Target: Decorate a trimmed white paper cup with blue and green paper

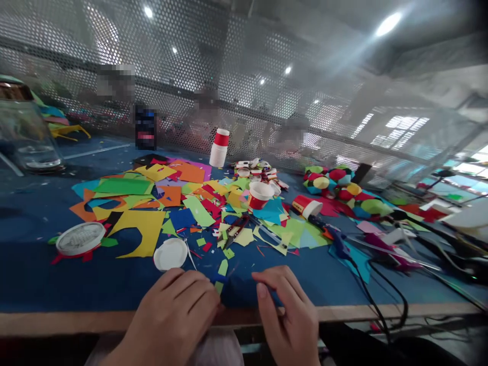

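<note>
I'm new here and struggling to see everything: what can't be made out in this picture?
In the head view:
Left hand: palm, hidden by its back.
Glass jar: left side, cut off by the picture's edge.
Dark upright object: its details, masked by pixelation.
Patterned round piece: its design, too blurred to read.

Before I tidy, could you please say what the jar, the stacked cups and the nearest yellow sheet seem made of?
Jar: probably glass, clear and glossy; the background shows through.
Stacked cups: likely paper, smooth-looking, with thin nested rims, though plastic is possible.
Nearest yellow sheet: seemingly paper or thin card, matte, with a crisp cut-out edge.
</note>
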A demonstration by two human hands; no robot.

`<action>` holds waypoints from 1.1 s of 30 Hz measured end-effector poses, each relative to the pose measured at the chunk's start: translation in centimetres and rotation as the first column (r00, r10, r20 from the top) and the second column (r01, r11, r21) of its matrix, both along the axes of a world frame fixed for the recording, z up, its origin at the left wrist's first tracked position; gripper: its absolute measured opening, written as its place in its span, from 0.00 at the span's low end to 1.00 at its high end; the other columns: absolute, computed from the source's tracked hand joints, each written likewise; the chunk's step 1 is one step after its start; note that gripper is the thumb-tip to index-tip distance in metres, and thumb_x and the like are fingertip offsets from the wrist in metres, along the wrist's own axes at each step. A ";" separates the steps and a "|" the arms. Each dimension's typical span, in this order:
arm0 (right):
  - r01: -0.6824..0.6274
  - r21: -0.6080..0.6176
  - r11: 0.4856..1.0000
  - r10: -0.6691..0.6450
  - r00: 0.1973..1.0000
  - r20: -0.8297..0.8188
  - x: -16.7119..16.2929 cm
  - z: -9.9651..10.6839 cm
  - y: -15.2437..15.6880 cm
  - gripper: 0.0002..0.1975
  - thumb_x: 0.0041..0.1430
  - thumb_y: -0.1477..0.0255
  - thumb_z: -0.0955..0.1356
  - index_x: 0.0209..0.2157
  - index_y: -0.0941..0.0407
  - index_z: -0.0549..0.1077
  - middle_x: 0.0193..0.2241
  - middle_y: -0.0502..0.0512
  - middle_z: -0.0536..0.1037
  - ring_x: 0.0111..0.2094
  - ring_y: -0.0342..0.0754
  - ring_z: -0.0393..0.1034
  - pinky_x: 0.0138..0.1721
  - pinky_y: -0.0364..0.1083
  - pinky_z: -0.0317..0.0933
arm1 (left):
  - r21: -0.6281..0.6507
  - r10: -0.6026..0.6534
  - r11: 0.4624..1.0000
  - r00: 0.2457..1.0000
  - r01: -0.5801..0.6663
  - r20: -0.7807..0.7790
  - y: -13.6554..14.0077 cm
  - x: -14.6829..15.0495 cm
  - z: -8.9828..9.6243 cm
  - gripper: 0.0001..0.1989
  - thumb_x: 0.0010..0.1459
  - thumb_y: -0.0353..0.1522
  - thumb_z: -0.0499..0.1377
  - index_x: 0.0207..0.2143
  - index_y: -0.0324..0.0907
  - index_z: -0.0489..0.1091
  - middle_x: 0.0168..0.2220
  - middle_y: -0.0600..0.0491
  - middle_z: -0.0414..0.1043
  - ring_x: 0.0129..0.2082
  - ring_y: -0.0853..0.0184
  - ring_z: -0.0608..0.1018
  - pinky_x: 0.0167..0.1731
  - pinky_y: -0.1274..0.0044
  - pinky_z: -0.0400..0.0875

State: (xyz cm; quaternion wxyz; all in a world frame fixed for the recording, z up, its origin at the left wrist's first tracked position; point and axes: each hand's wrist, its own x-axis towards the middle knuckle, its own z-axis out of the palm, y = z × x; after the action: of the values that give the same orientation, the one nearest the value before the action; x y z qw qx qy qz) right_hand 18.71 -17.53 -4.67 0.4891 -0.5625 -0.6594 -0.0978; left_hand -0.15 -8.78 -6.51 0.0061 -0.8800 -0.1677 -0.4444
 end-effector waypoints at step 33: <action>-0.453 -0.501 0.737 0.140 0.828 -0.543 -0.2 6.9 6.7 0.12 0.53 0.60 0.70 0.25 0.55 0.76 0.21 0.48 0.69 0.24 0.43 0.58 0.27 0.44 0.52 | -0.331 0.352 0.864 0.925 -0.380 -0.146 3.3 -7.0 -0.3 0.33 0.59 0.52 0.66 0.60 0.44 0.68 0.56 0.44 0.76 0.58 0.47 0.74 0.56 0.57 0.71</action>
State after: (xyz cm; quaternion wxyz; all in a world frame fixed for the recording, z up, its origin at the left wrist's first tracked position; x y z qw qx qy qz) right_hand 18.56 -10.83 2.23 0.4345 -0.5793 -0.5990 0.3419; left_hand -7.14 -5.47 -6.82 -0.0609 -0.8358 -0.4082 -0.3620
